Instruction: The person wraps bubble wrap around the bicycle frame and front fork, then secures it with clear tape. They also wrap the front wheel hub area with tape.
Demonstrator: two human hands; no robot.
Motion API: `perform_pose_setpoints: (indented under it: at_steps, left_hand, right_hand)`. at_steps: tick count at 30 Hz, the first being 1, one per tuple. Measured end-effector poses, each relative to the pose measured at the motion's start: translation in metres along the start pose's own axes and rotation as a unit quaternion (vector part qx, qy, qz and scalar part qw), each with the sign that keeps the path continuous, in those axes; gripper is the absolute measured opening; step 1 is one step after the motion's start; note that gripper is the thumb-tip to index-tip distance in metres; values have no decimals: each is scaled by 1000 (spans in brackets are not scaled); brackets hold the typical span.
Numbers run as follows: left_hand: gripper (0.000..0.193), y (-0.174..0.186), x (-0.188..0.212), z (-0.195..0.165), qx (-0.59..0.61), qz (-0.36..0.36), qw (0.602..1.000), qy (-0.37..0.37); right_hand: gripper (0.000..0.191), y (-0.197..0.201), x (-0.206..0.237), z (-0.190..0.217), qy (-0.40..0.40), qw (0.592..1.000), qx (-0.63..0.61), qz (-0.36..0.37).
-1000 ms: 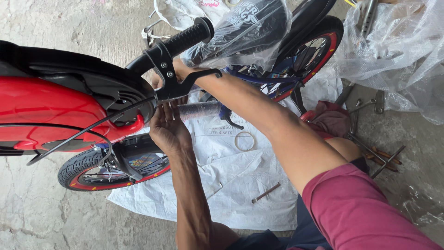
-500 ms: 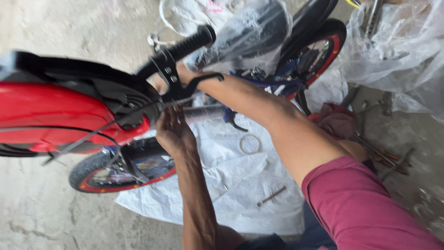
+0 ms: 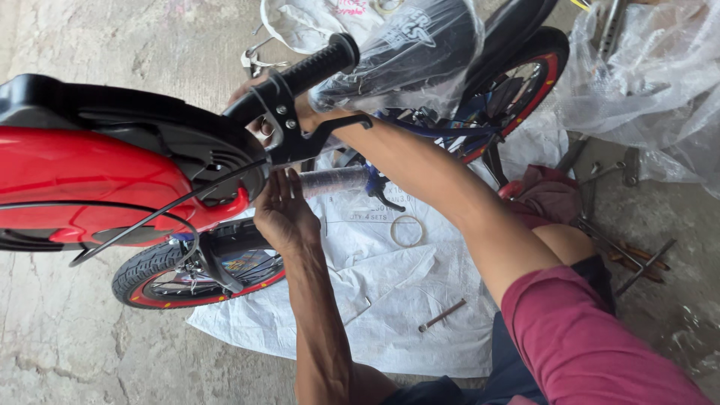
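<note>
Here, seen from the head camera looking down, a small children's bicycle point(image 3: 150, 180) with a red front cover stands over a white sheet point(image 3: 390, 292) spread on the concrete floor point(image 3: 67, 345). The left hand point(image 3: 281, 214) is raised beneath the handlebar, fingers straight and close together, just beside the black brake lever point(image 3: 315, 139). The right hand point(image 3: 259, 112) reaches behind the black handlebar grip point(image 3: 300, 75) and is mostly hidden, so whether its fingers are closed cannot be told; a bolt point(image 3: 442, 315) and a ring point(image 3: 407, 231) lie on the sheet.
</note>
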State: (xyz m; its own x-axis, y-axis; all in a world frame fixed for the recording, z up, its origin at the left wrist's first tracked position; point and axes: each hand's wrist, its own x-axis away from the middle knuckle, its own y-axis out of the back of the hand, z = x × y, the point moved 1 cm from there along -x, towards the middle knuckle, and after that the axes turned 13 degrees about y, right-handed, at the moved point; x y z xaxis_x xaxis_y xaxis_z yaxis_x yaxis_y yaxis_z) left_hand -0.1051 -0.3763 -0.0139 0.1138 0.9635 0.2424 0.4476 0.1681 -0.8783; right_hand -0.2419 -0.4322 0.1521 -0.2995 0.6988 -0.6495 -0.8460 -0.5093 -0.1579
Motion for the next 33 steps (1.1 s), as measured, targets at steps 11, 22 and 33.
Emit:
perform_pose_setpoints:
  at_steps: [11, 22, 33]
  left_hand:
    - [16, -14, 13, 1, -48, 36, 998, -27]
    - [14, 1, -1, -2, 5, 131, 991, 17]
    - [25, -31, 31, -11, -25, 149, 980, 131]
  right_hand:
    - [46, -18, -63, -36, -77, 977, 198, -33]
    - [35, -27, 16, -32, 211, 915, -291, -184]
    - [32, -130, 117, -25, 186, 878, -28, -440]
